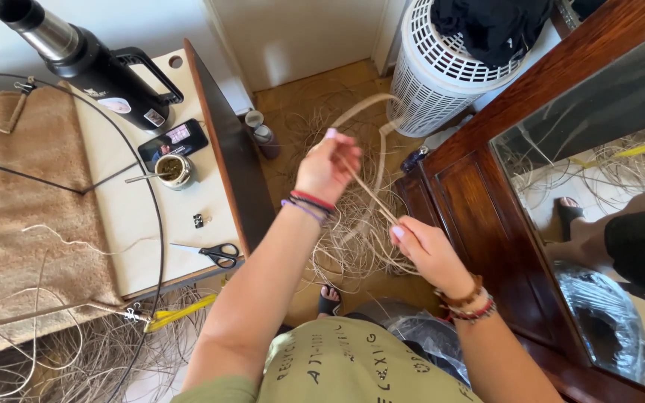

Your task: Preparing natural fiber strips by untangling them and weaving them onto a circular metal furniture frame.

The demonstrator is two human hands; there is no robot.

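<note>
At the far left, a tan cloth (16,216) is spread over a work surface, and a thin dark wire hoop (154,209) is arched across it. A black and steel thermos (87,63) is laid on the pale board (139,246) beside it, with a phone (173,142), a small metal cup (175,170) and a pair of black-handled scissors (214,254) set lower down. Loose straw-coloured fibres (352,239) are heaped on the wooden floor in the middle. Above this heap the left hand (328,166) is raised, its fingers pinched shut on the upper end of a thin fibre strand (371,195). The strand is stretched taut and slanted down to the right hand (427,250), whose fingers are closed around its lower end. Bracelets are worn on both wrists. A white slatted basket (442,82) holding dark cloth is seen behind, and a dark wooden mirrored cabinet (487,216) is stood at the right.
</note>
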